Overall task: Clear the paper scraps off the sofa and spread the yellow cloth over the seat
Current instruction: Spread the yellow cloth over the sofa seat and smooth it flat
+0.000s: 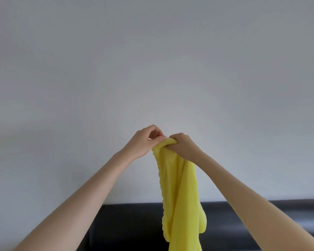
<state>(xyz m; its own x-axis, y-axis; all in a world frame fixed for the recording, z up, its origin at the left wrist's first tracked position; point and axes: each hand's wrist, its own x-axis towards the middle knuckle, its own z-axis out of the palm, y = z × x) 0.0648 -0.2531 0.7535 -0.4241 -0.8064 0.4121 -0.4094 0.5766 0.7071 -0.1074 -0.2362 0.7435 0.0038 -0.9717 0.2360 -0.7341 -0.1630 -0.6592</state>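
Both arms are extended forward and upward, with the two hands meeting at the centre of the view in front of a plain light grey wall (152, 60). The right hand (184, 146) is clenched around the bunched top edge of the yellow cloth (178, 194), its fingers curled over the fabric so that a small fold protrudes above the knuckles. The left hand (145, 142) sits just beside the right hand, touching the same top edge; its thumb and fingertips are drawn together in a pinch at the upper left corner of the bunched fabric. The yellow cloth hangs straight down from both hands in a long, narrow, gathered column. Its left edge shows a ribbed or ruffled border running top to bottom. The lower part of the cloth widens slightly, folds over itself and continues past the bottom edge of the view. The cloth is held in the air and is not spread on any surface. Behind the hanging cloth, along the bottom of the view, the upper portion of a dark sofa (243, 225) is visible. The sofa seat lies outside the view, so its condition cannot be determined.
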